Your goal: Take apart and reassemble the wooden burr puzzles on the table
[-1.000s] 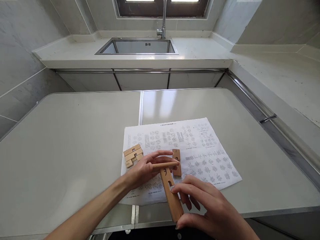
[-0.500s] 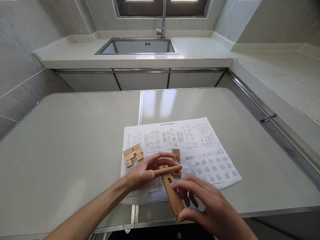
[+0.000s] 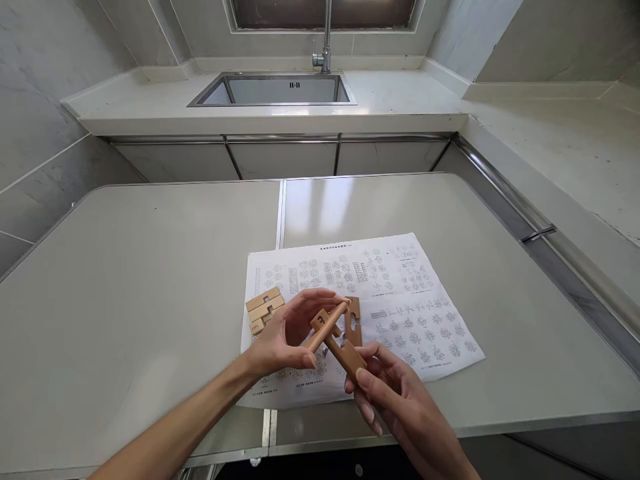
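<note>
Fingers of the left hand (image 3: 281, 340) bent around a slim wooden rod (image 3: 327, 328), thumb near one end, fingertips at the other. Between thumb and fingers of the right hand (image 3: 397, 395), gripped by its near end, a notched wooden bar (image 3: 351, 358) with an inked mark (image 3: 321, 320). Above a printed sheet (image 3: 400, 313), rod slanting across the bar (touching or just apart, impossible to tell). On the sheet, a cluster of wooden pieces (image 3: 264, 305) beside the left hand, and more notched wood (image 3: 355, 308) just past its fingertips. Probably light, stiff, smooth enough to slip a little; best taken by the solid ends, clear of the notches. Compared with half a second ago: rod tilted more steeply, bar turned with near end raised, right hand farther up over the sheet; laid pieces seemingly unmoved.
</note>
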{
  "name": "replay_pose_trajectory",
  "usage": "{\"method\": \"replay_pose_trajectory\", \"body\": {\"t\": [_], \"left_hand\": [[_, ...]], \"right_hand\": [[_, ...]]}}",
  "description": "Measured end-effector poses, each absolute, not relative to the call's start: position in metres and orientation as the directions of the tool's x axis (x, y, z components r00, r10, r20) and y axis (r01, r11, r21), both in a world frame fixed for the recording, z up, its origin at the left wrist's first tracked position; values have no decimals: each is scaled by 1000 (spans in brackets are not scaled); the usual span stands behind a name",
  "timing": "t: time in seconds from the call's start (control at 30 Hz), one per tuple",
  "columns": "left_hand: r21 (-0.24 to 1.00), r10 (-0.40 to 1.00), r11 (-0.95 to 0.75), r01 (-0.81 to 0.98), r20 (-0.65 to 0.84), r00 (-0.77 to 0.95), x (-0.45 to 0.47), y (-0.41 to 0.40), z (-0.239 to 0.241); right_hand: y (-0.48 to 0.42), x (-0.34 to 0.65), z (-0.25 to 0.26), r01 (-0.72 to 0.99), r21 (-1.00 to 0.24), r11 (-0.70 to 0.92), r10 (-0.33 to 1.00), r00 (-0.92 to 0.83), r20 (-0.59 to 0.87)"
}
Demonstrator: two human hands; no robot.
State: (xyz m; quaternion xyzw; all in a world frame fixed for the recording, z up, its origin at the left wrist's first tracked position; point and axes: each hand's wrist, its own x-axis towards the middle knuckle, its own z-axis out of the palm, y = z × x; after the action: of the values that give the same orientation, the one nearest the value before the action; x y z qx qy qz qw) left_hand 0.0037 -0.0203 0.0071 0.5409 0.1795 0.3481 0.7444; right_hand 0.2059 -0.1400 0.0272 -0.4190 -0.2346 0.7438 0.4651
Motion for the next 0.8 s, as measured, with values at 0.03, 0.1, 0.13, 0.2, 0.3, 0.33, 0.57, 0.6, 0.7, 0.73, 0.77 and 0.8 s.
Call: {"method": "replay_pose_trajectory", "body": {"t": [0.03, 0.1, 0.13, 0.2, 0.3, 0.33, 0.57, 0.6, 0.7, 0.73, 0.77, 0.8], "left_hand": [[930, 705, 162, -329, 124, 698, 4, -20, 7], [930, 689, 150, -336, 145, 710, 5, -19, 8], [929, 682, 150, -338, 150, 715, 5, -19, 8], [929, 677, 152, -337, 151, 721, 5, -19, 9], [934, 669, 151, -325, 145, 729, 5, -19, 9], [937, 666, 148, -318, 144, 732, 5, -19, 9], [967, 644, 75, -245, 140, 752, 9, -27, 11], [971, 635, 73, -228, 131, 761, 10, -28, 12], [977, 625, 69, -203, 116, 772, 11, -31, 15], [978, 626, 61, -202, 120, 770, 11, -31, 16], [979, 630, 48, -200, 126, 767, 11, -31, 16], [980, 631, 32, -195, 132, 765, 10, -31, 17]], "right_hand": [[-140, 206, 29, -498, -734, -462, 886, -211, -414], [-141, 207, 32, -493, -728, -476, 877, -208, -433], [-141, 207, 34, -488, -725, -485, 872, -206, -445], [-140, 208, 35, -482, -721, -498, 863, -197, -465], [-139, 208, 33, -494, -714, -496, 862, -187, -470], [-138, 207, 32, -496, -716, -491, 865, -180, -468], [-138, 204, 29, -440, -782, -442, 891, -118, -438], [-138, 203, 30, -438, -786, -437, 895, -125, -428], [-137, 202, 31, -437, -794, -422, 905, -155, -396], [-136, 202, 30, -436, -797, -418, 907, -161, -388], [-136, 202, 30, -436, -799, -415, 909, -164, -383], [-135, 202, 30, -437, -800, -412, 911, -165, -379]]}}
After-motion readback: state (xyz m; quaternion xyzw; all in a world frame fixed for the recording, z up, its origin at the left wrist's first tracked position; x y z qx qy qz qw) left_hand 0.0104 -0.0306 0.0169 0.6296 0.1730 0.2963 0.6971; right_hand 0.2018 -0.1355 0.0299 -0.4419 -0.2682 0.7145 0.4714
